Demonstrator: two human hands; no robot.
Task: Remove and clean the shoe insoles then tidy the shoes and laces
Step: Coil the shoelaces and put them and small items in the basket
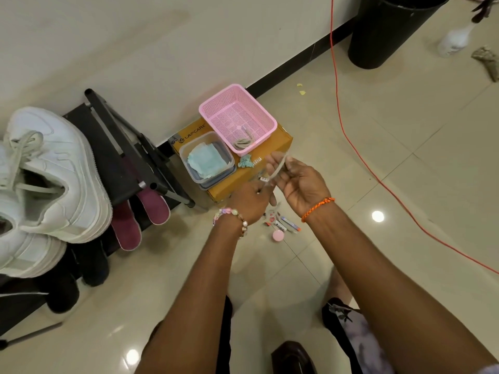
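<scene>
Leftmost: two white sneakers [51, 184] stacked on a dark rack [118, 157], toes pointing away, one grey lace threaded loosely through the upper shoe. Just right of these, two maroon insoles [140, 214] propped upright against the rack's lower edge, side by side. Next over, a yellow cardboard box [224, 184] on the floor against the wall, carrying a clear plastic tub [206, 159] with pale blue cloths [205, 160] inside and a pink mesh basket [237, 118] holding a coiled grey lace [243, 143] in its near corner (a crumpled teal scrap [245, 161] lying just beside the basket). Centre: left hand [249, 199] curled round the lower end of a loose pale shoelace [278, 168]; right hand [299, 182] pinching the upper stretch between thumb and fingers, lace blurred between the two. Below the hands, small items on the tiles, including a pink round lid [278, 235]. Further right, an orange cable [348, 136] trailing across the floor. Top right, a black bin [388, 28].
</scene>
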